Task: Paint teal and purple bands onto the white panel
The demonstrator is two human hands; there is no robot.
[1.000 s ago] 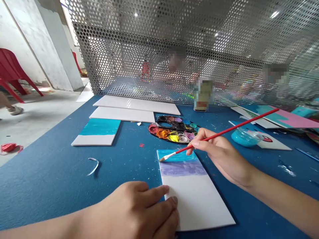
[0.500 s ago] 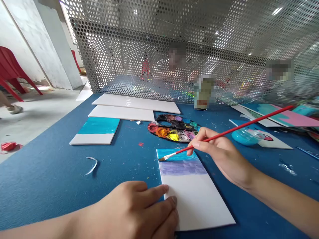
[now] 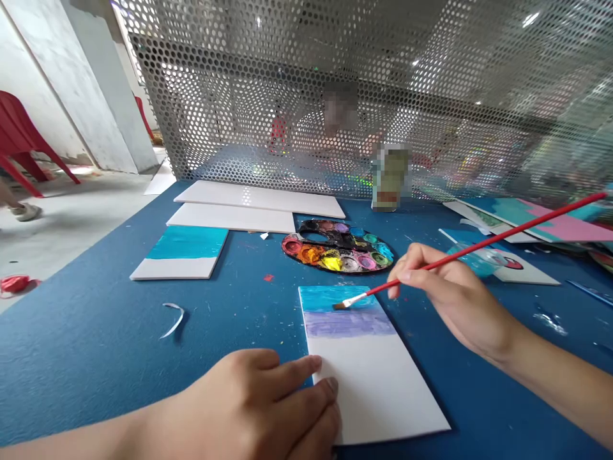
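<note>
My right hand pinches a red-handled paintbrush. Its flat brown bristles touch the white board at the lower part of a turquoise band, just above a purple band. My left hand lies over the board's lower left edge, fingers stretched out and resting on it, with nothing held. Beyond the board sits an oval paint palette with wells of red, orange, yellow, pink, green and blue paint.
A half-turquoise board lies at left, near white boards. At right are a clear water cup and painted boards. A blurred upright object stands before a perforated metal screen, with people behind. A paper curl lies left.
My right hand has moved the paintbrush rightward, from the board's left edge to the middle of the turquoise band. My left hand stays in place on the board.
</note>
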